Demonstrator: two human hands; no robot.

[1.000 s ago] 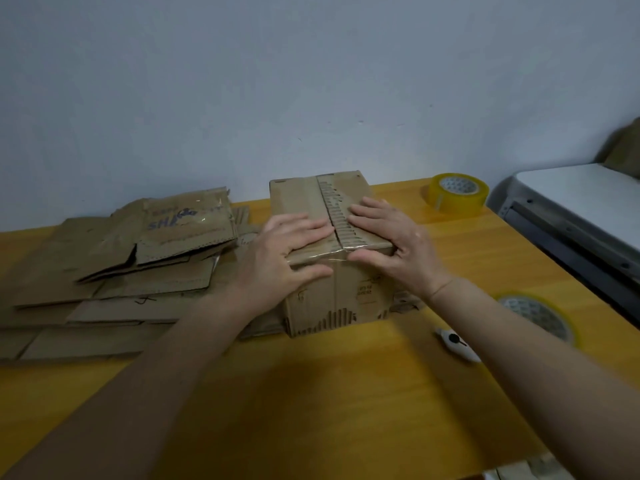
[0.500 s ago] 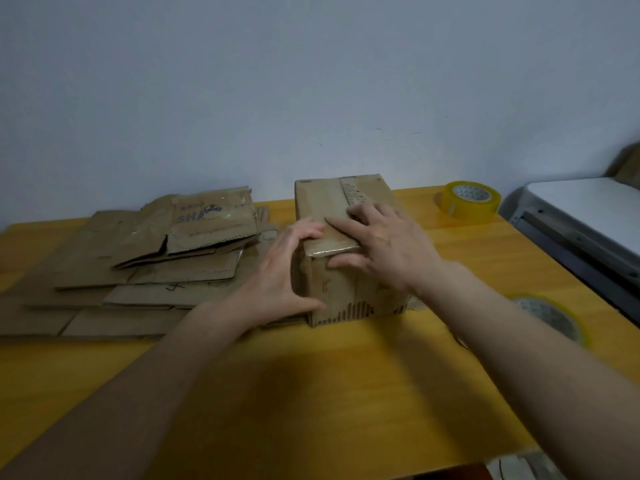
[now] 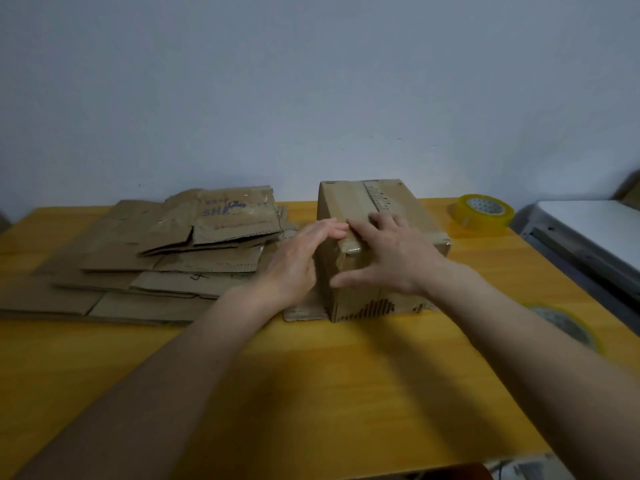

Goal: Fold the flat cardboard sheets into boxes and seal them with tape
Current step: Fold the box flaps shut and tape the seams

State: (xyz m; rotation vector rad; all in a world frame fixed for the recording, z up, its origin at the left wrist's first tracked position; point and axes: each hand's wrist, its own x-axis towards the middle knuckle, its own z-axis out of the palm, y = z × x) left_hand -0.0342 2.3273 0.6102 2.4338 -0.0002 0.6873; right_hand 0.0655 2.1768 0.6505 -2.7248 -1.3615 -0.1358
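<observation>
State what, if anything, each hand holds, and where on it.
Nothing is gripped. Both hands press the cardboard box: right hand on its top near edge, left hand against its left side.

One folded box on the surface. One heap of flat cardboard sheets; exact sheet count unclear, several overlapping layers. Two tape rolls: one yellow roll by the wall, one second roll partly hidden behind the right forearm. Two hands: left, right.

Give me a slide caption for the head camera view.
Both hands, left and right, press tape onto a folded cardboard box beside flat sheets.
</observation>
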